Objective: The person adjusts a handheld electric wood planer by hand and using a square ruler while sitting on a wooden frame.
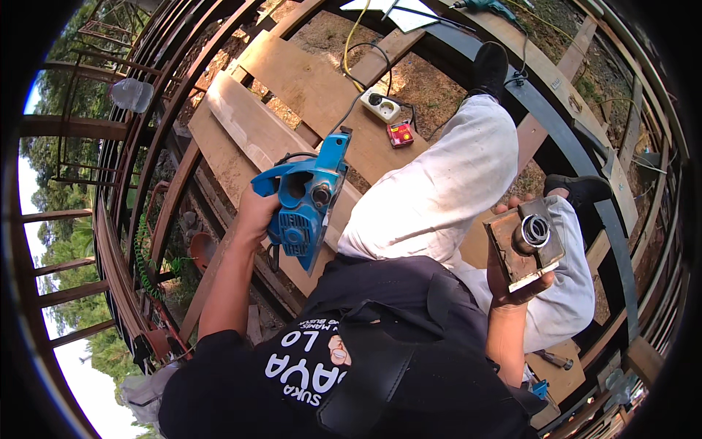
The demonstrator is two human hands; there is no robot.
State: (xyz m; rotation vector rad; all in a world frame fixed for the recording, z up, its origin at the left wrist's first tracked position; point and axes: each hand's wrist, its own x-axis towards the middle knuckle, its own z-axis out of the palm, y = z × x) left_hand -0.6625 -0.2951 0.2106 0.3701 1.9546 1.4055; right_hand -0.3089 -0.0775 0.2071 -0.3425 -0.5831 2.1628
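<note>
A blue electric hand planer [298, 227] is in my left hand [256, 214], whose fingers wrap round its rear handle. The planer is tilted up on its side beside my thigh, and a black cord runs from it. My right hand [504, 282] grips a brown, rusty-looking square block [506, 241] from below and behind. On the block's face sits a shiny metal ring [536, 231] with coiled-looking rings inside. Part of my right fingers shows past the block's upper edge; the rest is hidden behind it.
Past my knees lie a white power strip [380, 107] with a black plug and a red box [400, 134] on a wooden board [300, 69]. A green power tool [491, 7] rests at the far edge. A dark metal beam [545, 121] runs along the right, under my shoes.
</note>
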